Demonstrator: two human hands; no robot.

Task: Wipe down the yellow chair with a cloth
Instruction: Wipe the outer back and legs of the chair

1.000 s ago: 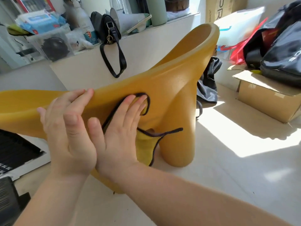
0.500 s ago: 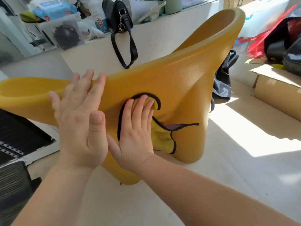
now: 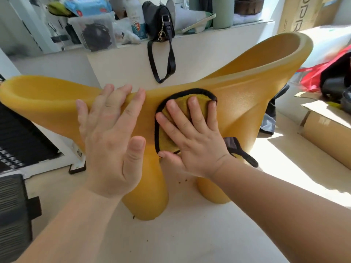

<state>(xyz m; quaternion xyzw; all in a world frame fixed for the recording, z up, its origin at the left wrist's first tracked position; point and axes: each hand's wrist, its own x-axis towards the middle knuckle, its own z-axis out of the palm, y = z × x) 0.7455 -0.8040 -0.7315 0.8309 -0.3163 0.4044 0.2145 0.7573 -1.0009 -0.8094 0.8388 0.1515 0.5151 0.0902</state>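
Note:
The yellow chair (image 3: 247, 95), a moulded piece with two rounded legs, stands on the pale floor and fills the middle of the view. A yellow cloth (image 3: 176, 109) with a black hem lies flat against the chair's side. My right hand (image 3: 193, 137) presses the cloth onto the chair with straight, spread fingers. My left hand (image 3: 112, 137) lies flat against the chair to the left of the cloth, its fingertips over the upper rim. A corner of the cloth hangs down by my right wrist.
A white ledge (image 3: 209, 37) behind the chair carries a black bag (image 3: 159, 21) with a hanging strap, a clear box and bottles. Cardboard boxes (image 3: 326, 126) and bags stand at the right. Black equipment (image 3: 17, 133) sits at the left.
My right hand has slid the cloth up and to the right along the chair's side. The left hand has stayed flat against the rim. The view has shifted, showing both legs.

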